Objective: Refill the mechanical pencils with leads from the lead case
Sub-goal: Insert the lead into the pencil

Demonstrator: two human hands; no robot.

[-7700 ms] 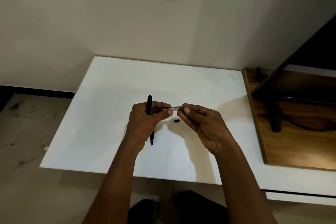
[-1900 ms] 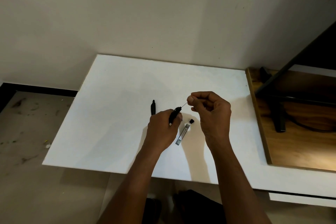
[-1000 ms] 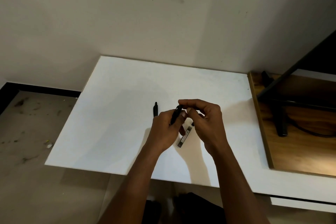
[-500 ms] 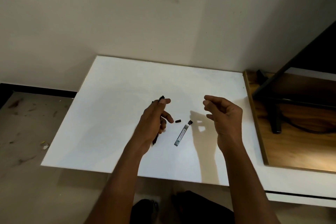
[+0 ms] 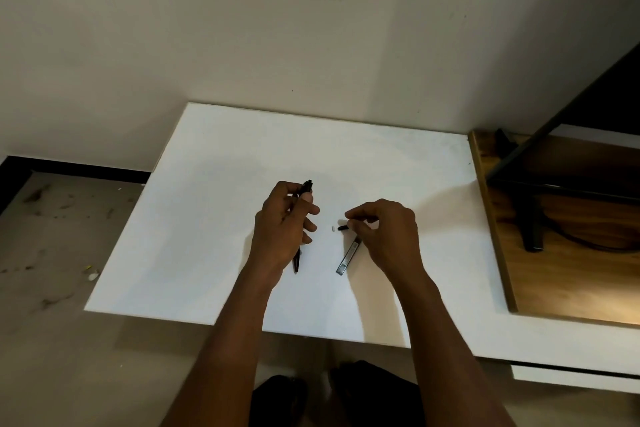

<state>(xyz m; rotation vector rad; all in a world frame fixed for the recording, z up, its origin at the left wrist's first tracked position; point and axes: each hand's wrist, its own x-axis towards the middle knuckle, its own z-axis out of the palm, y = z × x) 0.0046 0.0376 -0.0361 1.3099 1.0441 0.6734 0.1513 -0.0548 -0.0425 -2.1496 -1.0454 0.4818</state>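
Note:
My left hand (image 5: 282, 229) grips a black mechanical pencil (image 5: 307, 186) over the middle of the white table (image 5: 214, 184). The pencil's top end sticks out above my fingers and its tip shows below my palm. My right hand (image 5: 386, 236) is down on the table, and its fingertips pinch a small black cap (image 5: 343, 227). A tiny white piece (image 5: 333, 228) lies just left of the cap. The slim lead case (image 5: 347, 257) lies flat on the table, its upper end hidden under my right hand.
A wooden board (image 5: 540, 281) butts against the table's right side. On it stand a black metal stand (image 5: 530, 218) and a dark cable. The wall is close behind the table, and bare floor lies to the left.
My right hand, raised with nothing in it half a second ago, has dropped to the table and taken the small black cap. My left hand still holds the pencil.

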